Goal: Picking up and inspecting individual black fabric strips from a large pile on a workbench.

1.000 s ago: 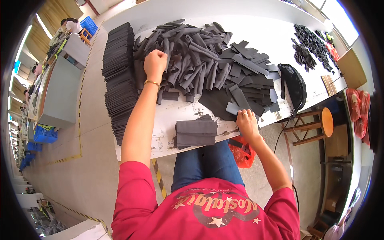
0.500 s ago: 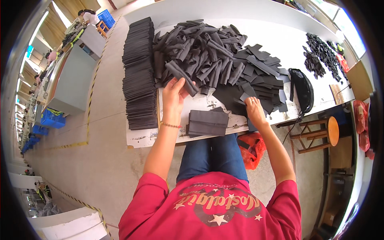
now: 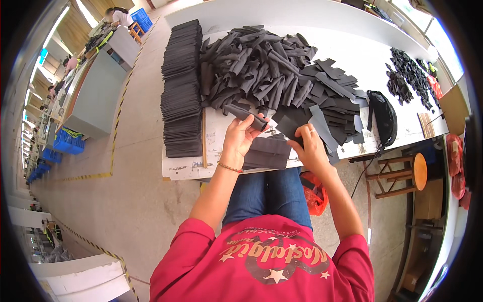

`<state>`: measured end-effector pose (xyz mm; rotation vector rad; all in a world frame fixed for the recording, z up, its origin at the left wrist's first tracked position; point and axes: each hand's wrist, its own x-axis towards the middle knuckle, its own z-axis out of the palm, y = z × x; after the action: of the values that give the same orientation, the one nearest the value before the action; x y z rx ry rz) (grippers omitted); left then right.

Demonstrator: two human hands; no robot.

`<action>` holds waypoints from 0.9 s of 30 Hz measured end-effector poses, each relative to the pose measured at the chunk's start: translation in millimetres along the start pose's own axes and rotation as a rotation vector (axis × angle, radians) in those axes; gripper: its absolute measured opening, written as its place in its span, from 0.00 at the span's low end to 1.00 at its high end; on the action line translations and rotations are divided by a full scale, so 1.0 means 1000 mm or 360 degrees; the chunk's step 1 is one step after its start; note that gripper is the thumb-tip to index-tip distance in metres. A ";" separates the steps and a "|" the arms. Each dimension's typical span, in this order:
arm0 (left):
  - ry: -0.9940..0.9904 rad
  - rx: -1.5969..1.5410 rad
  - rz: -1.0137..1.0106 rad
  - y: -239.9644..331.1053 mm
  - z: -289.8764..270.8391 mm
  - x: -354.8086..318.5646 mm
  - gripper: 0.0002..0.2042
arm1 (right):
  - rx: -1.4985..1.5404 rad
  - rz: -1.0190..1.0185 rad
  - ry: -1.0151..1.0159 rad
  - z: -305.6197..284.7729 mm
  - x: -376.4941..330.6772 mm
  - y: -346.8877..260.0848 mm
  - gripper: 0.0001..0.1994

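Note:
My left hand (image 3: 243,135) is closed around a rolled black fabric piece (image 3: 245,115), held above the near edge of the table. In my right hand (image 3: 309,145) a flat dark piece (image 3: 289,126) is pinched between thumb and fingers. Below and between the hands lies a small stack of flat black pieces (image 3: 266,153), partly covered by my left hand. A large heap of curled black pieces (image 3: 261,65) lies beyond my hands. To its right is a spread pile of flat dark pieces (image 3: 336,108).
Along the table's left side runs a tall, tight row of stacked black pieces (image 3: 180,95). A black pouch-like item (image 3: 383,118) lies at the right, with small black scraps (image 3: 407,73) farther off. A wooden stool (image 3: 419,168) and a red plastic bag (image 3: 314,194) are below the table.
My right hand has drawn a flat piece leftward from the spread pile. My left hand has moved right and nearer with the rolled piece, so the hands are closer together.

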<state>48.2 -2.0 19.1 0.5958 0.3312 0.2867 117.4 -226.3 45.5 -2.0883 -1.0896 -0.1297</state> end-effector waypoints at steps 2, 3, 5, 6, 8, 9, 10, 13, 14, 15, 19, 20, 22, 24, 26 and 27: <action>0.0024 0.0075 0.0052 -0.002 0.000 0.000 0.11 | -0.0038 -0.0050 -0.0052 -0.003 -0.004 -0.013 0.18; 0.0029 0.0075 0.0053 -0.001 -0.001 0.000 0.11 | -0.0003 -0.0047 0.0006 -0.005 -0.003 -0.023 0.21; 0.0057 0.0065 0.0051 0.000 -0.002 0.000 0.10 | 0.0107 -0.0039 0.0098 -0.004 -0.006 -0.028 0.27; 0.0060 0.0065 0.0054 0.001 -0.001 0.000 0.10 | 0.0109 -0.0041 0.0096 -0.003 -0.006 -0.028 0.27; 0.0063 0.0074 0.0045 0.002 0.001 -0.001 0.10 | 0.0326 0.0021 0.0198 -0.001 -0.006 -0.033 0.20; 0.0063 0.0074 0.0042 0.002 0.003 -0.001 0.10 | 0.0325 0.0024 0.0198 0.001 -0.005 -0.034 0.20; 0.0065 0.0082 0.0006 0.002 0.005 -0.002 0.11 | 0.0237 -0.0043 0.0241 0.004 -0.003 -0.034 0.17; 0.0022 0.0136 -0.0057 0.001 0.008 -0.002 0.11 | 0.0035 -0.0177 0.0330 0.005 0.002 -0.035 0.14; -0.0019 0.0180 -0.0082 0.001 0.008 -0.003 0.11 | -0.0075 -0.0245 0.0374 0.006 0.004 -0.035 0.13; -0.0015 0.0179 -0.0075 0.001 0.008 -0.005 0.11 | -0.0071 -0.0250 0.0371 0.005 0.006 -0.035 0.13; -0.0018 0.0196 -0.0096 0.004 0.010 -0.011 0.09 | -0.0227 -0.0329 0.0501 0.001 0.010 -0.035 0.11; -0.0066 0.0215 -0.0094 0.005 0.013 -0.014 0.09 | -0.0282 -0.0375 0.0520 0.000 0.011 -0.035 0.11; -0.0022 0.0219 -0.0015 0.004 0.019 -0.021 0.11 | -0.0349 -0.0404 0.0532 0.001 0.011 -0.036 0.11; 0.0020 0.0223 0.0067 0.002 0.031 -0.030 0.12 | -0.0417 -0.0435 0.0547 0.003 0.013 -0.040 0.12; 0.0064 0.0327 0.0259 -0.005 0.044 -0.038 0.15 | -0.0459 -0.0440 0.0579 0.010 0.015 -0.047 0.14; 0.0045 0.0367 0.0254 -0.008 0.046 -0.040 0.16 | -0.0439 -0.0429 0.0532 0.013 0.015 -0.049 0.18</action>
<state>30.3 -45.2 59.0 0.8479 0.3469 0.4140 87.6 -191.1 70.4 -2.0452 -1.1876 -0.7714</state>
